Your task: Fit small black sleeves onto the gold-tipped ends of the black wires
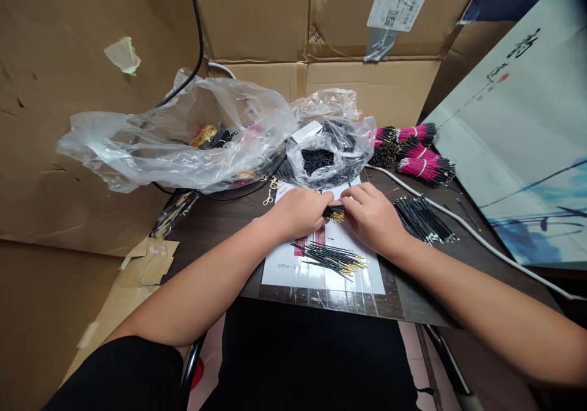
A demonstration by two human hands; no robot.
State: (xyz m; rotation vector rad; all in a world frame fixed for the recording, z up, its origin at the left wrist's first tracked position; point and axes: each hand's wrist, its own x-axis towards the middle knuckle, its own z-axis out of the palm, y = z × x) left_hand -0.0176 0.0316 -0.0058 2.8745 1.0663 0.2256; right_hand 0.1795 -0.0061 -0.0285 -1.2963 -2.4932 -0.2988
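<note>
Left hand [298,213] and right hand [372,216] work a gold-tipped wire bundle [334,213] — fingers pinched narrow on it — above a white sheet [279,264].

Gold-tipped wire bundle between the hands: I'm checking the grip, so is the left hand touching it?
Touching. The head view shows the fingertips of the left hand resting directly against the black end of the gold-tipped wire bundle, with no gap.

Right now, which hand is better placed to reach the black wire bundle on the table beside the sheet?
Probably the right hand: it sits on the bundle's side of the white sheet, closer to the black wire bundle. The left hand is farther off, across the sheet.
</note>
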